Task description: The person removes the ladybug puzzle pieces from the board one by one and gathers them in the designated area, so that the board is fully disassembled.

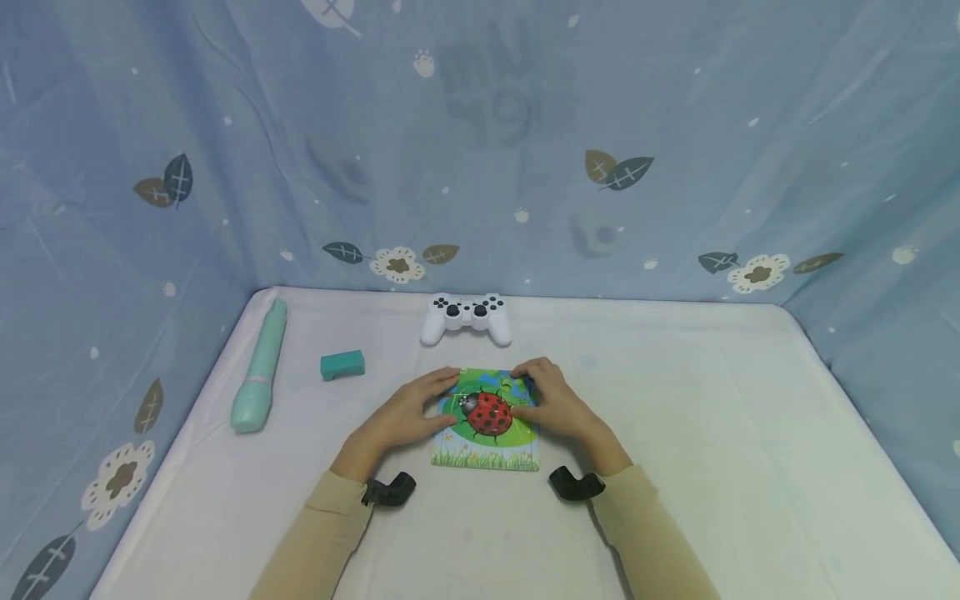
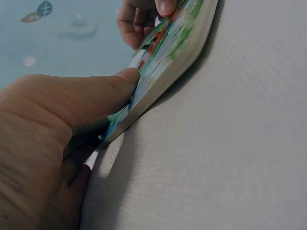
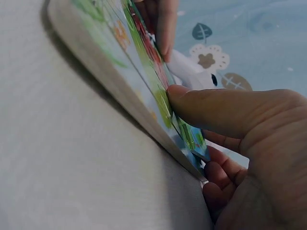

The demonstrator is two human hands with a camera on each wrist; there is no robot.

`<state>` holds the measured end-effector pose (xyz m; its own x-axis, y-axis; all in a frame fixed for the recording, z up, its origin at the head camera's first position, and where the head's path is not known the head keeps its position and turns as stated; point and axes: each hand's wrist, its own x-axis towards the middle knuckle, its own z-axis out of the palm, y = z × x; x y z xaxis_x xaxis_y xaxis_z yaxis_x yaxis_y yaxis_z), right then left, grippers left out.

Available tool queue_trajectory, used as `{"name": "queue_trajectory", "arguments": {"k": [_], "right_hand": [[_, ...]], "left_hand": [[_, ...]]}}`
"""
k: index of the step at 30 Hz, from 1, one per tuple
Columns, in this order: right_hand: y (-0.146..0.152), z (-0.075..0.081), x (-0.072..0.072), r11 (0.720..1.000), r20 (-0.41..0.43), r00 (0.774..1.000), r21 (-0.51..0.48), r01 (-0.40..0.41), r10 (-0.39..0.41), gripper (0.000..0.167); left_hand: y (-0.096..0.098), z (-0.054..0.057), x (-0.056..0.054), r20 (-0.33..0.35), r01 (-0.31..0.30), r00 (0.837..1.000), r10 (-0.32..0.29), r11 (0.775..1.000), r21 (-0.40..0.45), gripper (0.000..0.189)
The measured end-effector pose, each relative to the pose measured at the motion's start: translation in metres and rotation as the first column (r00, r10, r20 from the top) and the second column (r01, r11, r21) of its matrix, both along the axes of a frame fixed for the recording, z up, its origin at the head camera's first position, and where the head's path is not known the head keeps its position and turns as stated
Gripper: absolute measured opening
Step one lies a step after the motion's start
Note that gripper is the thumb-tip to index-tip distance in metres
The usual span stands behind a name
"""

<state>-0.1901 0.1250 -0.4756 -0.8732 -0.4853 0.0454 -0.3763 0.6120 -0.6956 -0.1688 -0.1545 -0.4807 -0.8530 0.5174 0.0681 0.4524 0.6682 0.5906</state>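
A square ladybug jigsaw puzzle [image 1: 486, 454] lies flat on the table, with a pale border edge and a grass strip along its near side. At its left side my left hand [image 1: 405, 412] grips the board, thumb on the top face and fingers along the edge. My right hand [image 1: 558, 404] is at the upper right corner, its thumb and fingers pinching a green and blue puzzle piece [image 3: 188, 136]. In the right wrist view that piece sits tilted, its corner raised from the board. The right fingertips are partly hidden behind it.
A white game controller [image 1: 467, 312] lies just beyond the puzzle. To the left are a teal block [image 1: 342, 364] and a mint-green microphone-shaped object [image 1: 258, 367]. Blue patterned cloth [image 1: 480, 167] stands behind the white table [image 1: 712, 433] and along its sides.
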Motion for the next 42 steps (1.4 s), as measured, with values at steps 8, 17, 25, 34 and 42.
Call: {"name": "queue_trajectory", "arguments": {"k": [8,17,25,34,42], "right_hand": [[0.005,0.001,0.001,0.999,0.001,0.999,-0.039,-0.038,0.039,0.049],[0.01,0.0,0.0,0.995,-0.014,0.998,-0.085,-0.056,0.055,0.047],[0.009,0.002,0.001,0.996,-0.046,0.999,-0.085,-0.03,0.026,0.047],[0.013,0.009,-0.003,0.997,-0.073,0.997,-0.076,0.014,-0.019,0.044],[0.062,0.021,-0.009,0.998,-0.079,0.996,-0.061,0.033,-0.038,0.046]], "left_hand": [[0.0,0.002,0.002,0.009,0.001,1.0,-0.002,1.0,0.015,0.067],[0.001,0.004,0.0,0.015,0.002,1.0,-0.003,1.0,0.016,0.067],[0.001,0.004,0.0,0.01,0.01,1.0,-0.01,1.0,0.02,0.067],[-0.003,0.002,0.0,-0.007,0.009,1.0,-0.009,1.0,0.016,0.067],[-0.001,0.001,0.0,-0.024,0.024,0.999,-0.024,1.0,0.005,0.067]]}}
